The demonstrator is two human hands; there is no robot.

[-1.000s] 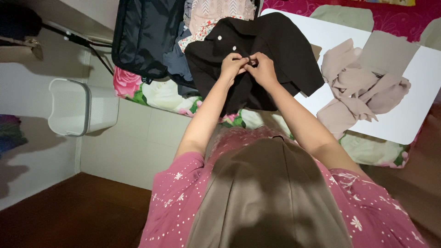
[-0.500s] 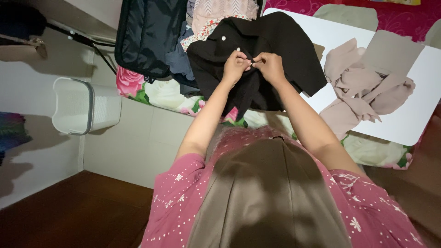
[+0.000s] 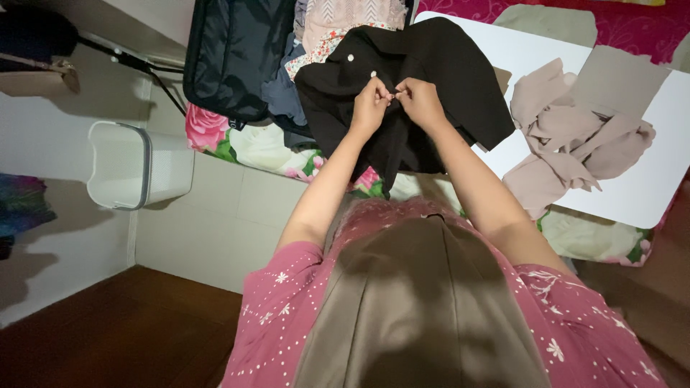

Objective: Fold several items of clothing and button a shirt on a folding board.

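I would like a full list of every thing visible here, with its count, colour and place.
black shirt: one, black with white buttons, on the bed edge, pinched by both hands
suitcase: one, dark navy, open, top left
folded clothes: a stack, pink and patterned, above the shirt
beige cloth: one heap, beige, on the white table
white table: one, white, right
floral bedcover: one, pink and green
bin: one, white, left
left hand: one, on the shirt
right hand: one, on the shirt

Single view, head-worn: looks steeply down over the wearer's chest, close to both raised hands, facing a flowered bed (image 3: 251,147) and white tabletop (image 3: 647,187) beyond.
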